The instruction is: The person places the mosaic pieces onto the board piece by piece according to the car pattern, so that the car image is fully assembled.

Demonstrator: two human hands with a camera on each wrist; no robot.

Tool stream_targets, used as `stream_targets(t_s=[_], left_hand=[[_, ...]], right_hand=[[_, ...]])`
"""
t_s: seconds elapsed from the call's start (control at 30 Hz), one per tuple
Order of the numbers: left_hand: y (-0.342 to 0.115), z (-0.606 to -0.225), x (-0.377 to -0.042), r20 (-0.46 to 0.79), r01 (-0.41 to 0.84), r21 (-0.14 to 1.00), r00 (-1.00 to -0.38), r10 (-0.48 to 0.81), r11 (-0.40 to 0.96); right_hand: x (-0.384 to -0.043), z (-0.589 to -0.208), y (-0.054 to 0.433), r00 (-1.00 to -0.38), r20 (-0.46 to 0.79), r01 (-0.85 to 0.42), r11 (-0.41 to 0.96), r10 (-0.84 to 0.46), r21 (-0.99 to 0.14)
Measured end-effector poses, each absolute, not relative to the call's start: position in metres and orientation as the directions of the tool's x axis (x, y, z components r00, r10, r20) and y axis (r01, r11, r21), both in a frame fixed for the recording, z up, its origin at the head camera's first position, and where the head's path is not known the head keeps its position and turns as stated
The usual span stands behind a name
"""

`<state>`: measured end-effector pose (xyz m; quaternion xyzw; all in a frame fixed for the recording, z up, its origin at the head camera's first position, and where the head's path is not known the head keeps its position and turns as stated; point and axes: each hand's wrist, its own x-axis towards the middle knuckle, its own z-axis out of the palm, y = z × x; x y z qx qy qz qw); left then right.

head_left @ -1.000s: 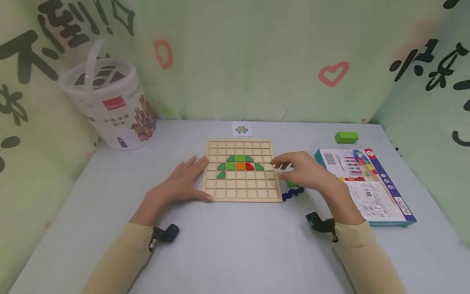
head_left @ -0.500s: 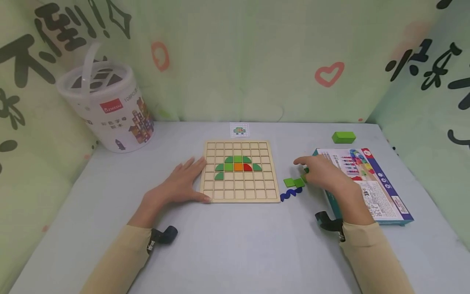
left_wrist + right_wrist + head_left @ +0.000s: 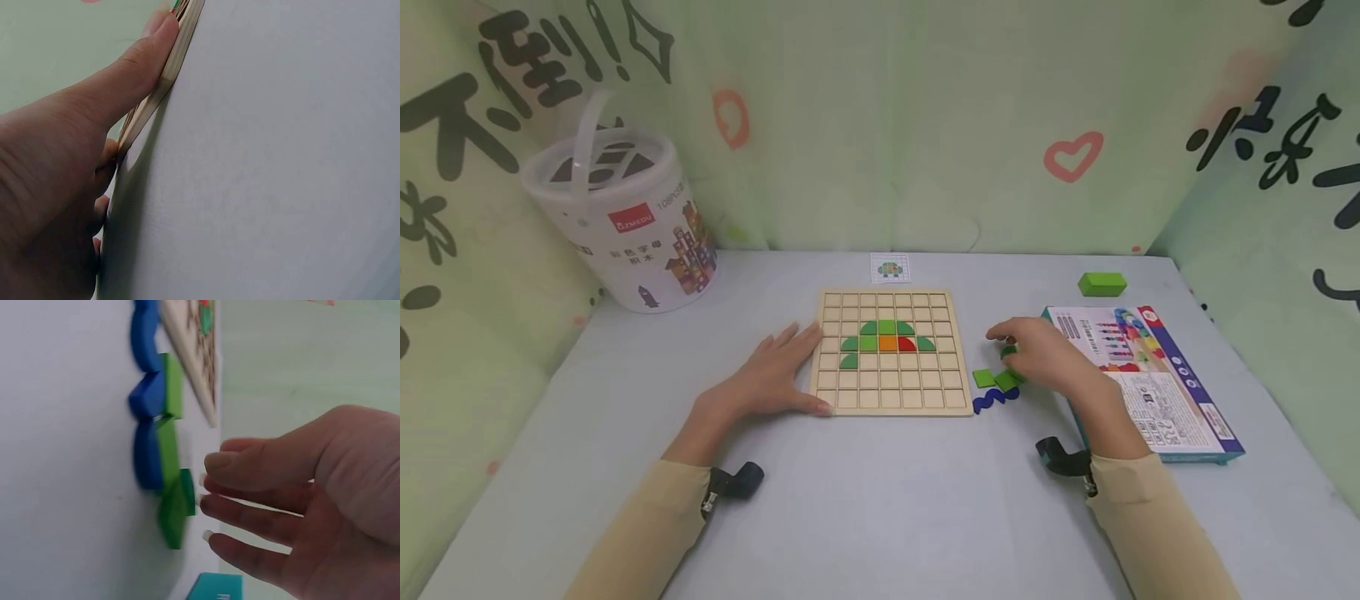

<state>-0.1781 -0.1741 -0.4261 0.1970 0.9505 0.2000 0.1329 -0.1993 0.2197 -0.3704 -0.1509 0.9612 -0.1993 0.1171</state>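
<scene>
A wooden grid board lies mid-table with green, orange and red tiles set in its upper half. My left hand rests at its left edge, fingers spread, thumb on the near-left corner. Right of the board, my right hand hovers over loose tiles, its fingers loosely bent. In the right wrist view its fingertips are close to a dark green tile, with nothing held between thumb and fingers. Light green square tiles lie beside a row of blue tiles. The hand partly hides this pile in the head view.
A small pattern card lies behind the board. A flat toy box sits under and beyond the right forearm, with a green block behind it. At the back left stands a white lidded bucket with a handle.
My right hand has moved from the board's right edge to the loose tiles, then slightly left, and the light green squares have shifted a little left. My left hand stays on the board.
</scene>
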Motion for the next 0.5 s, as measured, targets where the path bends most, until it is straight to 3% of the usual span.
stream_targets(t_s=[0.27,0.5], left_hand=[[-0.173,-0.425,-0.178,-0.178,0.316,0.430,-0.889,0.423,0.845],[-0.173,-0.425,-0.179,-0.187,0.313,0.423,-0.888,0.420,0.850]], right_hand=[[-0.205,-0.385,0.220,-0.952,-0.109,-0.227,0.900,-0.285,-0.372],[-0.207,-0.385,0.217,-0.950,-0.156,-0.183,0.888,-0.269,-0.421]])
